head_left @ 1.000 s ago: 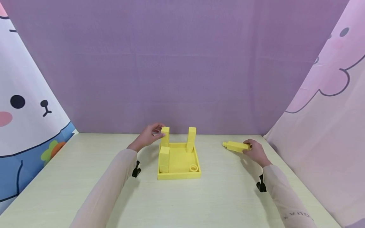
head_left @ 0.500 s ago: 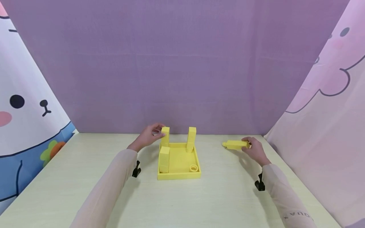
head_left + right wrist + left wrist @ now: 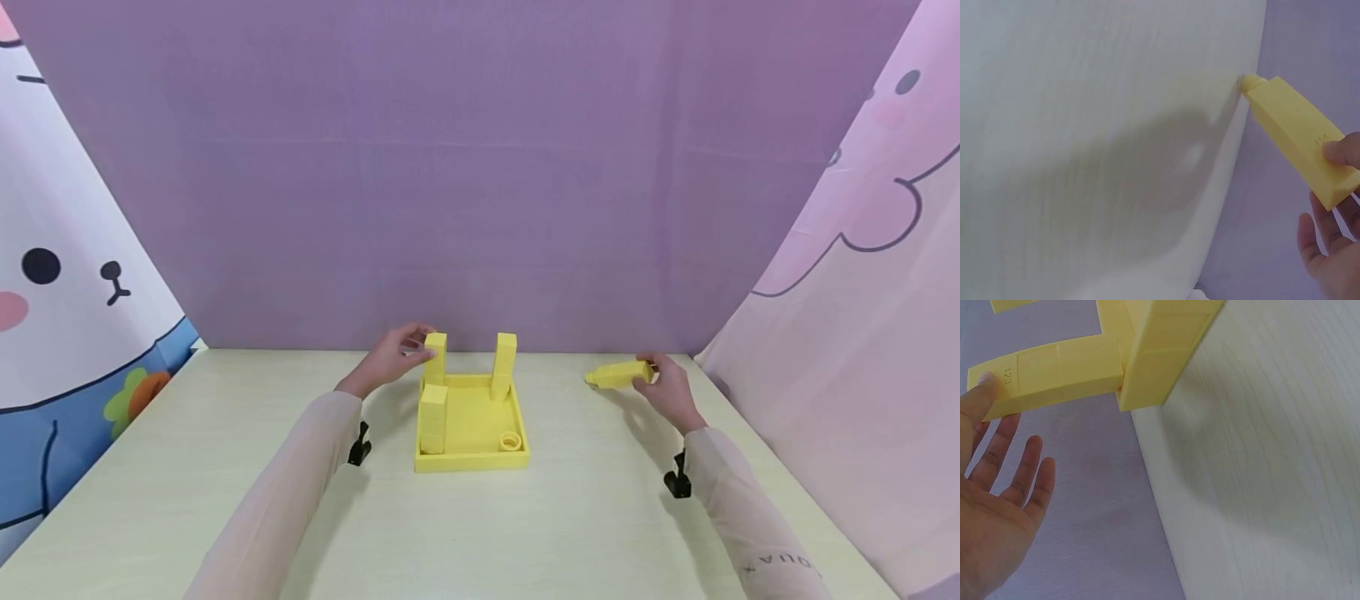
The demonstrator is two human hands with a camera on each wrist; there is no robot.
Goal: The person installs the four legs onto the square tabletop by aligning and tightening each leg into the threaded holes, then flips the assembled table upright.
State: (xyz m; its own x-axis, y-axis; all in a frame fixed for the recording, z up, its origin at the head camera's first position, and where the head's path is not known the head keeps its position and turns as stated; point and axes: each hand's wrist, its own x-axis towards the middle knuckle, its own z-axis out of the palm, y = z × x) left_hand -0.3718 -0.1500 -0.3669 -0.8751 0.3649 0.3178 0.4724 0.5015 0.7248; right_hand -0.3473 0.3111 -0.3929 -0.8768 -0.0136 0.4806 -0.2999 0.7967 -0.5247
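Observation:
A shallow yellow tray-like base lies on the table with square yellow legs standing at three of its corners. At its near right corner is a round yellow socket. My left hand pinches the top of the far left leg, thumb on the face marked with digits and other fingers spread. Over to the right, my right hand pinches a loose yellow leg by its square end. That leg tilts down to the left, its narrower round end at or just above the tabletop.
The near left leg and far right leg stand upright on the base. The pale wooden table runs back to a purple cloth. Patterned cloths hang at both sides.
My right hand has shifted slightly up and left, raising the square end of the loose leg so that it tilts more. My left hand and the base have stayed put.

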